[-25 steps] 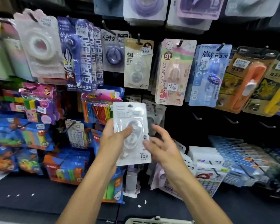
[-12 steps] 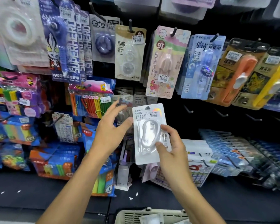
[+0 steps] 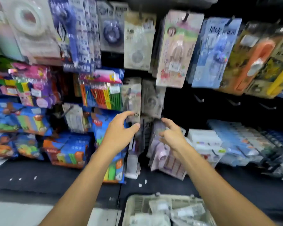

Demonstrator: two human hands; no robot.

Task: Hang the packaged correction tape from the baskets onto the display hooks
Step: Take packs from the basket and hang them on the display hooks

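Though motion-blurred, left hand [image 3: 119, 130] grip wide, right hand [image 3: 171, 136] loosely curled, basket [image 3: 134, 203] cut off.

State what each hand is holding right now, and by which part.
Nothing. The left hand and the right hand both hover with loosely curled fingers before the hanging packs, gripping no pack; blur hides any fingertip contact.

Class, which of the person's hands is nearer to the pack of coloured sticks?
Left. The left hand is just below and right of the pack of coloured sticks; the right hand is farther right.
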